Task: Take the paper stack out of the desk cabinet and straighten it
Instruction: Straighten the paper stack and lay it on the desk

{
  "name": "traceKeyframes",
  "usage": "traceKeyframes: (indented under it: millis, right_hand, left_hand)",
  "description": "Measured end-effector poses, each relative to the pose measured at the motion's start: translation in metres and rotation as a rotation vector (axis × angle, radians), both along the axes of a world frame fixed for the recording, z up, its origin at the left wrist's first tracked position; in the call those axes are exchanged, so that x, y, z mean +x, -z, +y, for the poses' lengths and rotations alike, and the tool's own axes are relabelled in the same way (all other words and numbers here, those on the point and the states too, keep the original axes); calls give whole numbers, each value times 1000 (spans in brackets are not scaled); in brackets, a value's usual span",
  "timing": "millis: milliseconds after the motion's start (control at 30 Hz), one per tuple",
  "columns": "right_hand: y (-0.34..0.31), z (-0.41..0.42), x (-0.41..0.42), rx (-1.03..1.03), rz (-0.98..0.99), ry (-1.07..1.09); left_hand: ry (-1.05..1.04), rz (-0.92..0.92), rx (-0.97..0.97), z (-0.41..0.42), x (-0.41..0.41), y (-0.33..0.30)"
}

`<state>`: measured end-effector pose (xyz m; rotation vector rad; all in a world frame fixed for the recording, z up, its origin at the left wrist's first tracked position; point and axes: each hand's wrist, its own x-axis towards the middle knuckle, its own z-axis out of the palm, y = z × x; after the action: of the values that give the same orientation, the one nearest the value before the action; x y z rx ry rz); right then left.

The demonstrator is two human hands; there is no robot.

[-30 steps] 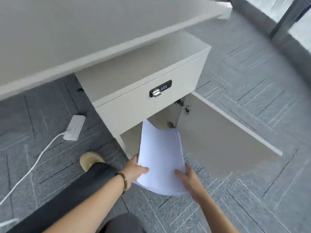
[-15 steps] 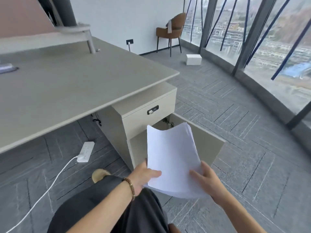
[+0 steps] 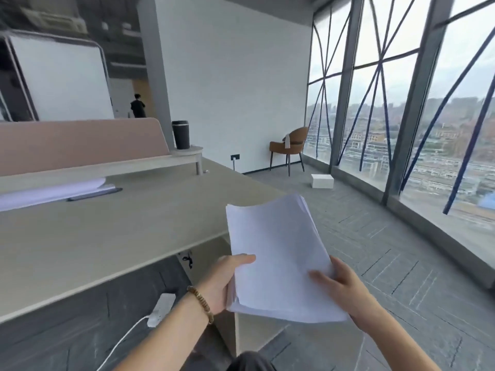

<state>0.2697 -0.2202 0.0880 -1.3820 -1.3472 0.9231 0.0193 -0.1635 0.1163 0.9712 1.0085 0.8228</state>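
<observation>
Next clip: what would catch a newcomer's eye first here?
The white paper stack at centre, held up in the air by both hands, the left hand at its near left edge and the right hand at its near right. Then the tall window wall on the right, and the long pale desk on the left.

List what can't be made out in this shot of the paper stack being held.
Head view only:
- Desk cabinet: mostly covered by the paper stack and left hand; interior unseen.
- Right hand: fingers under the stack hidden.
- Sheet alignment: edges too blurred to judge.
- Distant person: too small.
</observation>
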Motion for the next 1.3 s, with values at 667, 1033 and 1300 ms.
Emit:
traceKeyframes:
  millis: [667,1033,1300]
  right_hand:
    - [-116,116,-228,104,69,-312]
    - [-93,185,-307,23,95,-414]
    - [-69,235,-324,19,22,-482]
  left_hand:
    - [-493,15,401,37,-226,-78]
    - [-731,-11,438,74,-283,-56]
    - [-746,53,435,120,-310,-32]
